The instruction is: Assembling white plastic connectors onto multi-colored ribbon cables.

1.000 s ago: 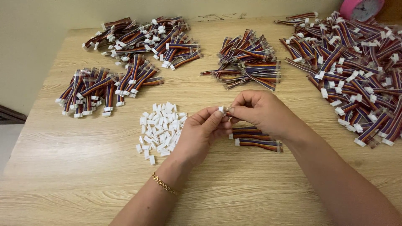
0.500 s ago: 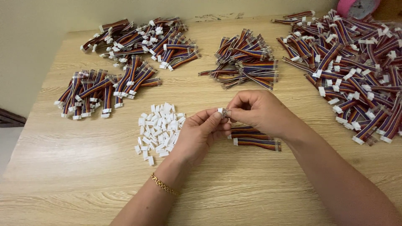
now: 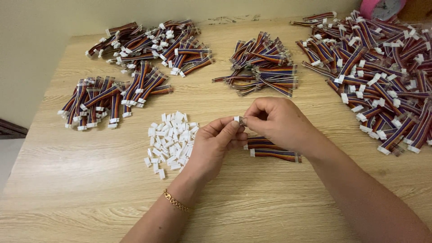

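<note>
Far left: two heaps of striped ribbon cables with white end plugs, the near-left heap [image 3: 110, 99] and the back-left heap [image 3: 153, 45], lie on the wooden table [image 3: 67, 189].
Left of centre: a loose pile of small white connector housings [image 3: 170, 140] sits just beside the left hand.
Left hand: the left hand [image 3: 215, 145], a thin gold bracelet [image 3: 175, 201] on its wrist, pinches a white connector housing [image 3: 236, 119] between thumb and fingertips, fingers closed on it.
Meeting point: the housing sits in front of the person, above the table, right where the two hands meet, touching the end of a ribbon cable [image 3: 242, 121].
Right hand: the right hand [image 3: 280, 122] is curled shut around that cable, gripping its end against the housing.
Under the hands: a few cables [image 3: 275, 154] lie flat on the table, partly hidden.
Centre back: a smaller heap [image 3: 265, 63].
Far right: the largest heap [image 3: 382, 76], spread to the table's edge.
</note>
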